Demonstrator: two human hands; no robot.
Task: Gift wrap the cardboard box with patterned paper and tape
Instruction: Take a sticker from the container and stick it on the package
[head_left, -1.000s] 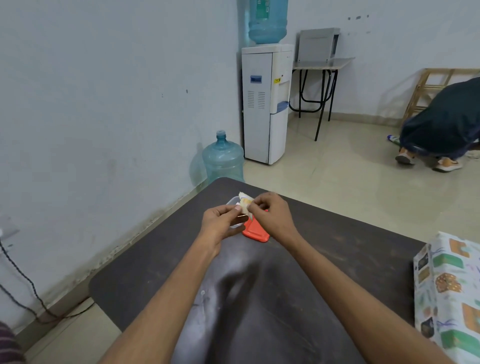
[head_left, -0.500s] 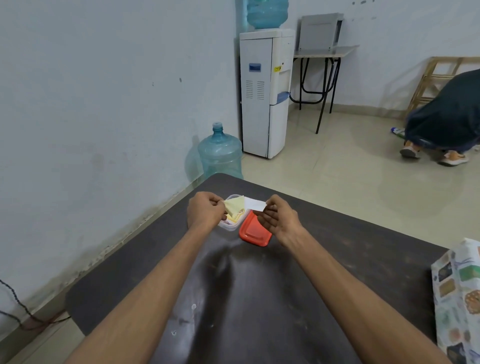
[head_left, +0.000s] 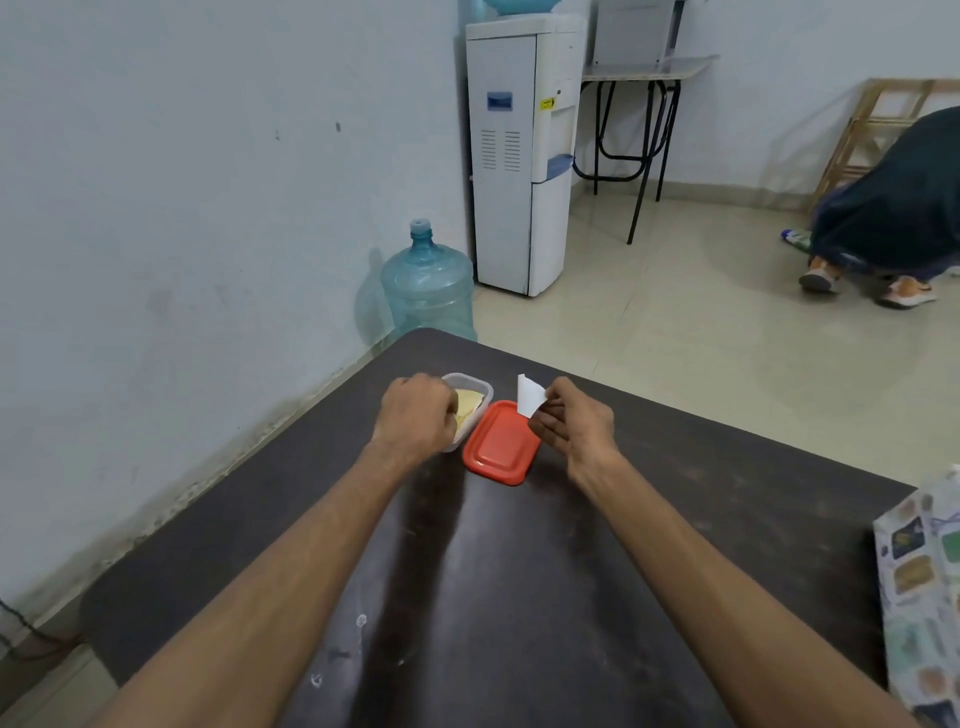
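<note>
Pale blue-white plastered wall (head_left: 182, 182) fills the frame's left; beige tiled floor (head_left: 675, 322) upper right; white water dispenser (head_left: 519, 156) top centre.

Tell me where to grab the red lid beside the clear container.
Probably the near-right rim of the red lid, from the right. It lies flat on the table, so only the raised rim offers a pinch; its left edge sits by the clear container, where the left hand holds a yellow sheet. The right hand pinches a white strip.
</note>
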